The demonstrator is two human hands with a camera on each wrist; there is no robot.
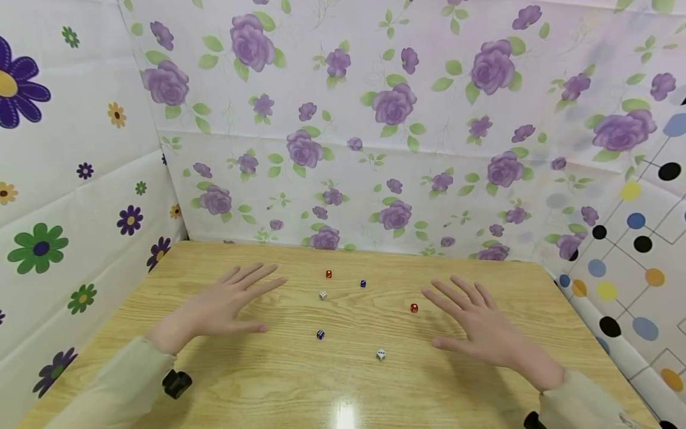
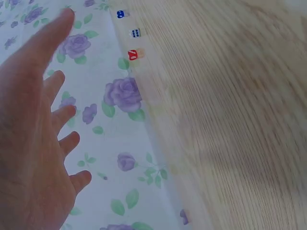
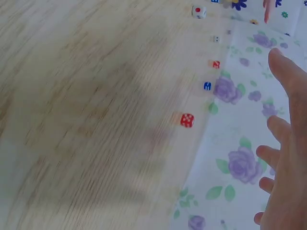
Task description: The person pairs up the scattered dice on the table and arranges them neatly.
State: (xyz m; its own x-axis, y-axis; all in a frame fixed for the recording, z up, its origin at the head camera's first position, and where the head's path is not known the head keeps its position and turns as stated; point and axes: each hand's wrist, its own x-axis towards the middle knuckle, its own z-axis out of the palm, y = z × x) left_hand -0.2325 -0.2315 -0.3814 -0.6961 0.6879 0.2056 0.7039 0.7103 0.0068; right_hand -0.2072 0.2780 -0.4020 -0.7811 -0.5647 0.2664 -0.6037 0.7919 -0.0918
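Several small dice lie scattered over the wooden table between my hands. In the head view a red die [image 1: 329, 274] is farthest back, with a white die [image 1: 323, 295] just in front of it and a blue die [image 1: 363, 283] to its right. Nearer me are a second blue die [image 1: 320, 335] and a second white die [image 1: 381, 354]. My left hand [image 1: 225, 307] hovers over the left side, fingers spread, holding nothing. On the right, my right hand [image 1: 479, 328] is also spread and bare, its fingertips close to another red die [image 1: 414, 308].
The wooden table [image 1: 278, 381] runs back to a cloth with purple roses [image 1: 393, 104]. A flower-print cloth [image 1: 96, 238] stands along the left, a dotted cloth [image 1: 643, 277] along the right. A black band [image 1: 177, 383] sits at my left sleeve.
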